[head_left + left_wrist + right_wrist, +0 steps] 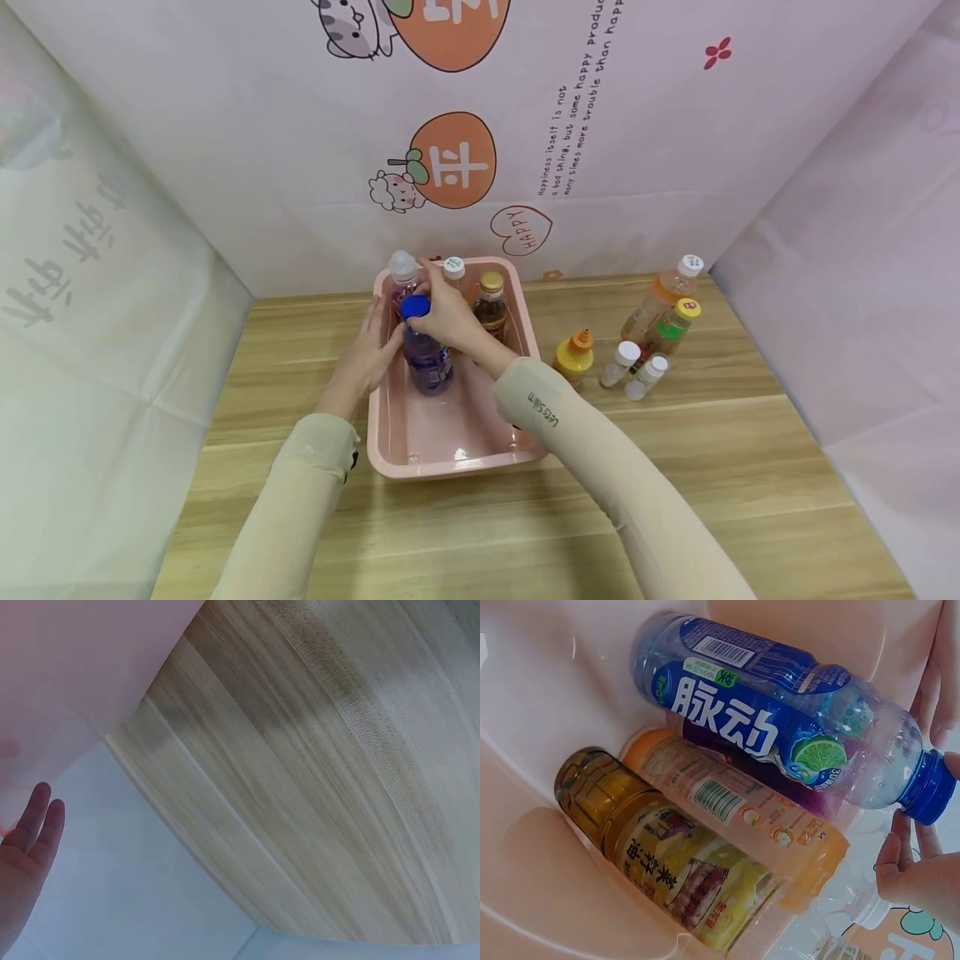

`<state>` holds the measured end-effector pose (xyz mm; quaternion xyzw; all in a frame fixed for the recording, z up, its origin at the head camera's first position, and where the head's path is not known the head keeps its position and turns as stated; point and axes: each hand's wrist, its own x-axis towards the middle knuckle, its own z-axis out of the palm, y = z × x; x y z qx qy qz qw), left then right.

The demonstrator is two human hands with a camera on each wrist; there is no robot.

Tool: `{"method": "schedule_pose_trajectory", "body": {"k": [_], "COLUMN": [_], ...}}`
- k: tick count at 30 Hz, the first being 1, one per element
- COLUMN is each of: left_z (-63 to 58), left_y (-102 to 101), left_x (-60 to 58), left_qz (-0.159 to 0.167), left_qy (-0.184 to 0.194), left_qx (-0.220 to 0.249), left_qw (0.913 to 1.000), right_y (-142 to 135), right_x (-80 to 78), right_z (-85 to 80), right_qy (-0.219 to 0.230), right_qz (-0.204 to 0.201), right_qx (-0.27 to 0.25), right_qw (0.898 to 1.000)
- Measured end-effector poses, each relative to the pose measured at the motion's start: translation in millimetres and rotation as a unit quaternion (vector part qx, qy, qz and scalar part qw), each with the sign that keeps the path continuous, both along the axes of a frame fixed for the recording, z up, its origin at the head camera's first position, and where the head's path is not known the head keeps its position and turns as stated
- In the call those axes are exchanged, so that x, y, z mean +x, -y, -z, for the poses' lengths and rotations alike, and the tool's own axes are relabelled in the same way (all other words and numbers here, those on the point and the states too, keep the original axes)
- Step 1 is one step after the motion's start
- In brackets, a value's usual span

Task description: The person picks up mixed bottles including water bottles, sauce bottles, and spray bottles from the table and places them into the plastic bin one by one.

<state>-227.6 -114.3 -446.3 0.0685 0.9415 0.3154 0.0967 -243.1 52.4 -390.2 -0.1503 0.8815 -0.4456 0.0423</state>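
My right hand (456,318) pinches the blue cap of a plastic drink bottle (742,712), which stands in the pink basin (457,467). At the basin's left rim, my left hand (363,357) has its fingers extended along the outside, the thumb reaching over near that bottle; whether it touches it cannot be told. Behind is a clear-capped bottle (402,268) with purple on it. To the right stand a white-capped orange drink bottle (735,791) and a gold-capped glass oil bottle (491,308). In the left wrist view, two straight left fingers (46,825) show beside the basin's outer wall.
Right of the basin on the wooden table (450,542) stand a yellow squeeze bottle (574,357), two small white-capped bottles (621,363), a white-capped bottle (660,304) and a yellow-capped bottle (673,327). A printed cloth wall (637,167) rises behind.
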Motion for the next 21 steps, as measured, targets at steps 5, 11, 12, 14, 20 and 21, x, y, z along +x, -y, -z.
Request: {"method": "schedule_pose_trajectory", "body": {"k": [5,11,12,14,20,21], "left_z": [-0.4,-0.7,-0.9,-1.1,-2.2,-2.1], "left_y": [0.2,1.4,1.5,1.8,1.8,1.9], "left_x": [1.1,0.9,0.9,0.9,0.7,0.7], "left_qz": [0.005,0.014,0.015,0.016,0.014,0.014], "left_qy": [-0.001,0.006,0.007,0.01,0.012,0.012], "left_qx": [-0.001,-0.007,-0.008,-0.008,-0.001,0.0], "left_qw": [1.0,0.9999,0.9998,0.9998,0.9998,0.9998], "right_y": [1.8,4.0,4.3,4.9,5.4,5.5], "right_x": [0.4,0.0,0.0,0.2,0.5,0.4], "right_z": [1.2,3.5,3.7,3.9,3.5,3.6], "right_qy": [0.001,-0.006,-0.005,-0.002,0.008,0.008], "right_qz": [0.004,0.004,0.003,0.002,-0.002,-0.002], "right_qx": [0.001,0.001,0.001,-0.001,0.001,0.001], "right_qw": [1.0,1.0,1.0,1.0,1.0,1.0]}}
